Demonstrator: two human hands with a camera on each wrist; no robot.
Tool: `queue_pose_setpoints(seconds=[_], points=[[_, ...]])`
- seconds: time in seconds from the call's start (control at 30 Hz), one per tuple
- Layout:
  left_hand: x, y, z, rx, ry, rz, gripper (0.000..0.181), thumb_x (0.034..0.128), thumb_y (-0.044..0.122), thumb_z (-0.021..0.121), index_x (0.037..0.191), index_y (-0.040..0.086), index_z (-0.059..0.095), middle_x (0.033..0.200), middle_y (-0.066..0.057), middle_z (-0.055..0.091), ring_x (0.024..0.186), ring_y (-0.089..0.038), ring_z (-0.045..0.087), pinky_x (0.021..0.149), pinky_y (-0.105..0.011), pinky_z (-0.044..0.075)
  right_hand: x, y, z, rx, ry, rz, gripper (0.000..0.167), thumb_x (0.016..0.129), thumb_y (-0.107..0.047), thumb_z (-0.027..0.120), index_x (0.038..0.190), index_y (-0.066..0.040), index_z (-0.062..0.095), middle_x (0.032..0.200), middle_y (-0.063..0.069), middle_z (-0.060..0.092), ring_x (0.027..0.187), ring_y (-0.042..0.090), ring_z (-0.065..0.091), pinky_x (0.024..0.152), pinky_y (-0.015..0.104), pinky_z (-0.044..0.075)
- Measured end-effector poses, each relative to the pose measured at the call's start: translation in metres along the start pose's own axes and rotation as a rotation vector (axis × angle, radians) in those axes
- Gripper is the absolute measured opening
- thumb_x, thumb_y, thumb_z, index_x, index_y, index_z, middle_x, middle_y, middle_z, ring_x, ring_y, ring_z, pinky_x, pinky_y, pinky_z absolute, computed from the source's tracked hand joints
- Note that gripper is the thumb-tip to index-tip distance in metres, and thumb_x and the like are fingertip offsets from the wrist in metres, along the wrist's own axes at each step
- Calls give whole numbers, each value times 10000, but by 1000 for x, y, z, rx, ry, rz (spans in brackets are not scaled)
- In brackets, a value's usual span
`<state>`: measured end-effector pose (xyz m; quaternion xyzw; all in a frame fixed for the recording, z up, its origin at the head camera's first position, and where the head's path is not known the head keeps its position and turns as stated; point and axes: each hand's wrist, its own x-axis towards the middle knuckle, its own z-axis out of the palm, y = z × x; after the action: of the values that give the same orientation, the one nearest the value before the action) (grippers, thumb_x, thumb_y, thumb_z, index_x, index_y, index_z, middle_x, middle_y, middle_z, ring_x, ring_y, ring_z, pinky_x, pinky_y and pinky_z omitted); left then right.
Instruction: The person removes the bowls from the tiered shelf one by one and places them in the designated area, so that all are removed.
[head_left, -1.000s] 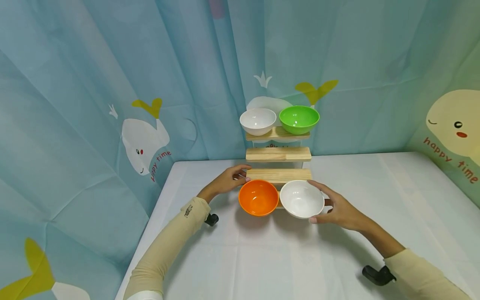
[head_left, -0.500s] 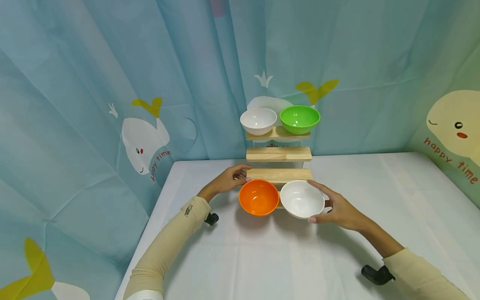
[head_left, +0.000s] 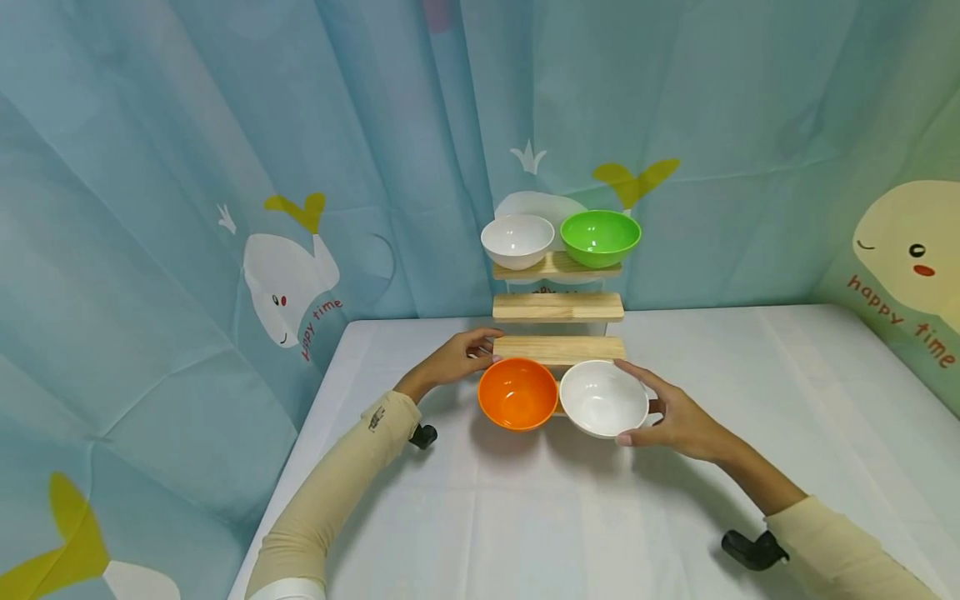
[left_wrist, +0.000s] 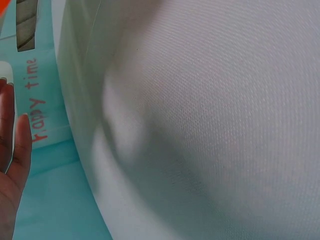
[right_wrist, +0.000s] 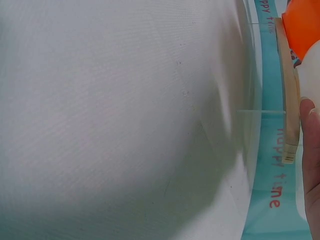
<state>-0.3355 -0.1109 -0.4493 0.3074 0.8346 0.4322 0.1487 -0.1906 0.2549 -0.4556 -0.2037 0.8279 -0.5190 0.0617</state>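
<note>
From where I stand, the person's right hand [head_left: 678, 421] is clamped on the white bowl [head_left: 603, 400] at its right side: the thumb is at the near part of the rim and the forefinger at the far part. This bowl is upright at the right end of the lowest board [head_left: 557, 407] of the rack [head_left: 558, 307]. Just beside it, to the left, is the orange bowl [head_left: 517, 394], upright also, on the same board

The left hand [head_left: 450, 360] is at the left end of the third board [head_left: 558, 349], near the orange bowl. Its thumb and forefinger are apart, but whether they pinch the board or only touch it, I cannot tell

On the top board [head_left: 557, 266] sit two more bowls, side by side: the pale bowl [head_left: 517, 242] at left and the green bowl [head_left: 600, 239] at right. The rack stands at the back of the white table [head_left: 480, 517], before a blue curtain [head_left: 720, 208] with printed whales
</note>
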Motion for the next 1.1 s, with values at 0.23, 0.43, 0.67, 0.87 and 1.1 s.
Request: queue_pose_setpoints(seconds=[0.23,0.43,0.67,0.87,1.1], points=[[0,-1,1,3,-1,9,504,997,228,651,1464,102,511,1273,-139,638,1142,-249,611,979,-359,510,-2,-1,-1,-15,4,1,1057,760,-101,870,1608,-133,239,1541,310,283,948,339,674,680,306,558],[1,0,1,-7,-2,9,501,996,217,653,1463,103,511,1264,-139,642,1149,-254,610,1001,-373,508,-3,0,-3,-22,10,-2,1051,766,-101,865,1609,-145,239,1536,294,292,929,318,675,679,307,561],[0,-1,0,2,-4,3,496,1002,230,645,1463,103,511,1252,-137,645,1137,-249,612,1000,-376,509,-7,-3,-7,-48,33,-5,1048,765,-104,868,1607,-150,245,1517,272,319,893,233,691,676,310,564],[0,-2,0,8,-3,-6,500,1003,235,642,1468,113,507,1253,-118,643,1137,-229,610,1010,-374,503,-10,-7,-11,-59,40,-35,1045,764,-86,866,1605,-143,249,1507,237,332,905,132,691,676,328,570],[1,-2,0,3,-5,-12,495,1002,231,639,1466,118,511,1258,-107,638,1142,-222,605,1015,-375,499,-16,-15,-11,-47,46,-68,1051,750,-55,868,1603,-155,262,1453,148,362,896,108,689,660,342,584]])
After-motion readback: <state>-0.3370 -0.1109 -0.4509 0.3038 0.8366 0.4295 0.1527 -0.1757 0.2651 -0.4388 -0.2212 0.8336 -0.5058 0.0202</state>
